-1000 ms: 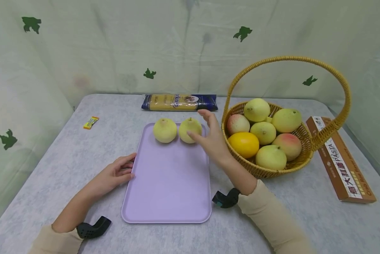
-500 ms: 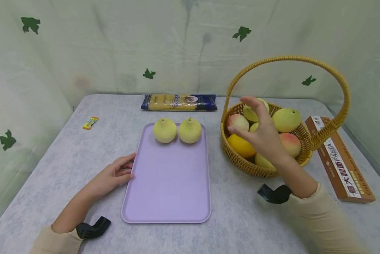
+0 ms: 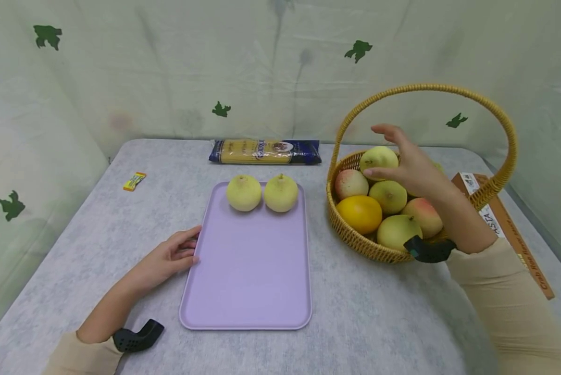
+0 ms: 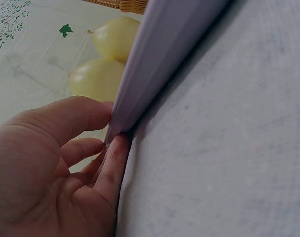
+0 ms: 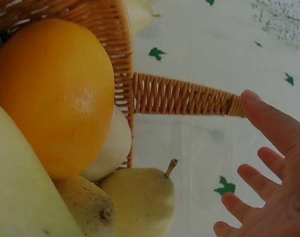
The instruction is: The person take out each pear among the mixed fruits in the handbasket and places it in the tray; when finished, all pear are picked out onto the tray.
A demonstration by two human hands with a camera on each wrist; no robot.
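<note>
In the head view, my left hand (image 3: 167,260) rests at the left edge of a lilac tray (image 3: 247,271). Its loosely bent fingertips and thumb touch the rim, as the left wrist view also shows. Two pale yellow pears (image 3: 244,193) sit side by side at the tray's far end. My right hand (image 3: 413,164), thumb and fingers spread, hovers over the handled wicker basket (image 3: 355,239), around the upper right pears. It holds nothing. The right wrist view shows a glossy yellow-orange fruit (image 5: 56,98) and a stemmed pear (image 5: 140,197), apart from the fingers.
Several pears and peaches (image 3: 351,183) fill the basket, whose tall handle (image 3: 425,87) arches above the right hand. A spaghetti packet (image 3: 266,152) lies behind the tray. A brown pasta box (image 3: 519,245) lies at right, partly covered by the arm. A small yellow packet (image 3: 134,181) lies at left.
My right hand has moved from beside the right pear on the tray, rightward to the basket, then farther back over its upper right fruit. The left hand and tray have stayed put.
</note>
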